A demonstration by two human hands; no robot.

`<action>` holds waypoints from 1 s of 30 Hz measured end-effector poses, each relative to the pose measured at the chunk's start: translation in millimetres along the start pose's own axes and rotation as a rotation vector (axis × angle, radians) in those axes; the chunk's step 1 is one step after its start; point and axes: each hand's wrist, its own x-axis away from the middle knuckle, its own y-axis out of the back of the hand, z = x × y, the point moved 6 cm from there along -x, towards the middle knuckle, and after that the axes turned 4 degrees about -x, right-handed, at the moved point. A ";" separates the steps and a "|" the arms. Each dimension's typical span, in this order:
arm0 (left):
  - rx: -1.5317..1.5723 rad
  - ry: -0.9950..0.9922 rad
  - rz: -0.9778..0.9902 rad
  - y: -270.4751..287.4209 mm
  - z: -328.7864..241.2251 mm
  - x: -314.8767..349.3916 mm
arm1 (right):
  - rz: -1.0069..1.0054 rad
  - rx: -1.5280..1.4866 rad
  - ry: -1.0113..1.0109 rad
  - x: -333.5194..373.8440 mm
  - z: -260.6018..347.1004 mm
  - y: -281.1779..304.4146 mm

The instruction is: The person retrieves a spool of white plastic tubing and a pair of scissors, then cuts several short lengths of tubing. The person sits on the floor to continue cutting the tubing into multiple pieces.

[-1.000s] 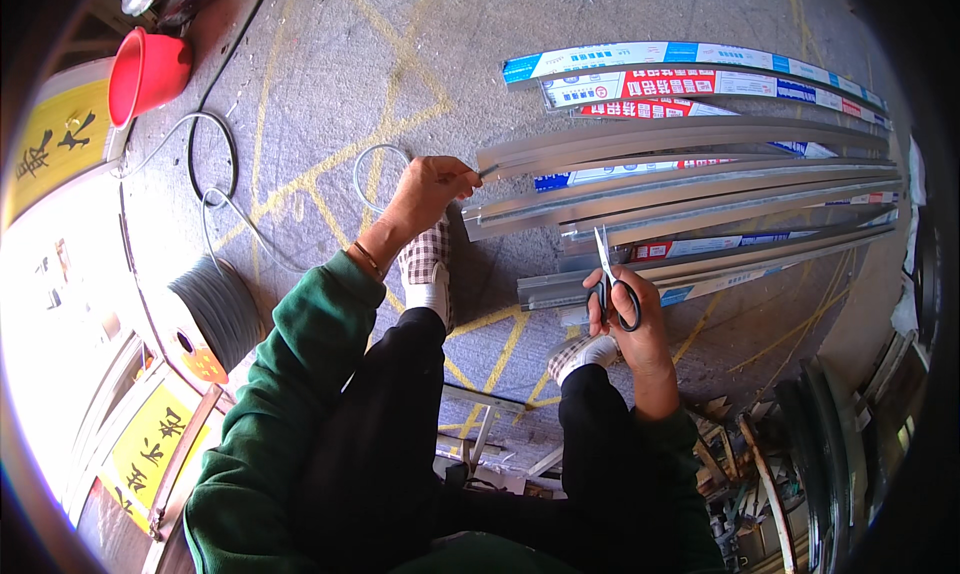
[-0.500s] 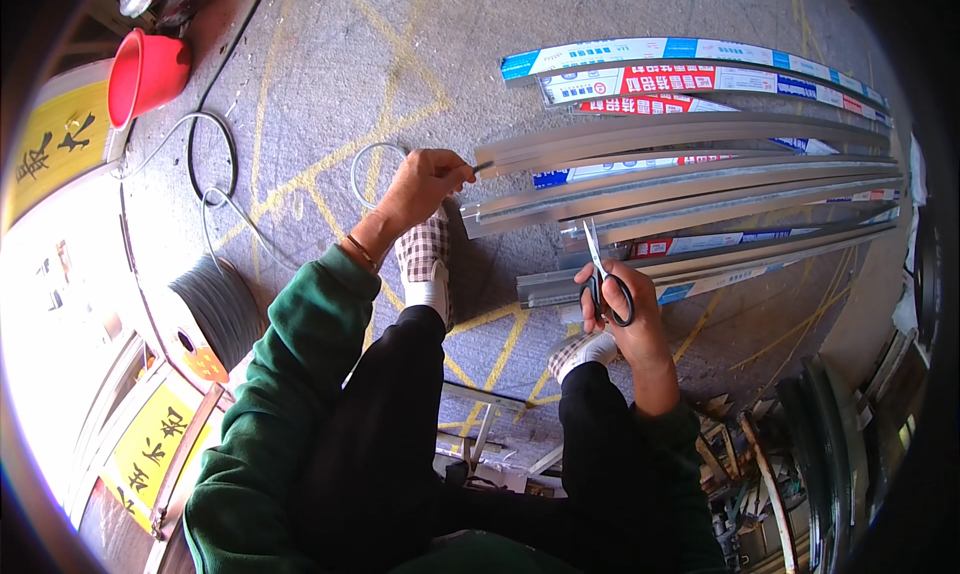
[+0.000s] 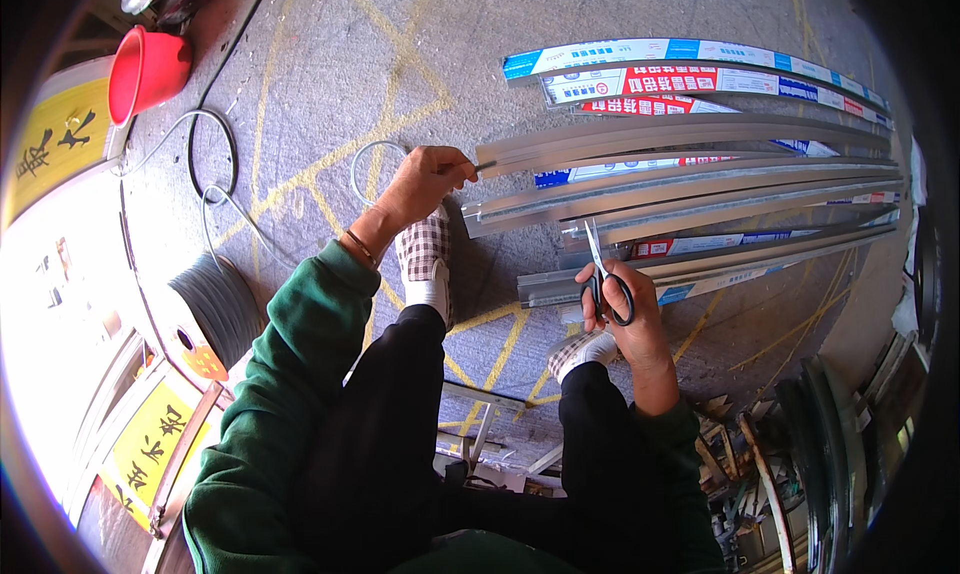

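My left hand (image 3: 428,186) is closed in a pinch at the left end of a long grey metal profile (image 3: 650,134). A thin grey strip (image 3: 486,166) shows between its fingertips and the profile's end. Just behind this hand a loop of thin grey cord (image 3: 356,174) lies on the floor; whether it joins the strip I cannot tell. My right hand (image 3: 635,314) grips scissors (image 3: 598,264) with black handles, their blades pointing up and away over the near profiles (image 3: 620,219). The blades look nearly closed.
More profiles with printed white, red and blue film (image 3: 680,79) lie to the right. A spool of grey cord (image 3: 215,309) and a red bucket (image 3: 150,74) stand left. A metal frame (image 3: 485,414) is between my legs; scrap pieces (image 3: 735,474) lie at lower right.
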 end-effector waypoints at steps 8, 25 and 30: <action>-0.053 -0.049 -0.016 1.1 0.0 -2.8 | -0.008 0.018 0.003 -0.1 0.0 0.1; -0.074 -0.073 -0.011 2.6 0.6 -4.1 | -0.002 -0.058 -0.011 0.2 -1.1 1.1; -0.076 -0.084 -0.012 1.9 0.8 -4.1 | -0.004 -0.048 -0.013 0.7 -0.4 1.6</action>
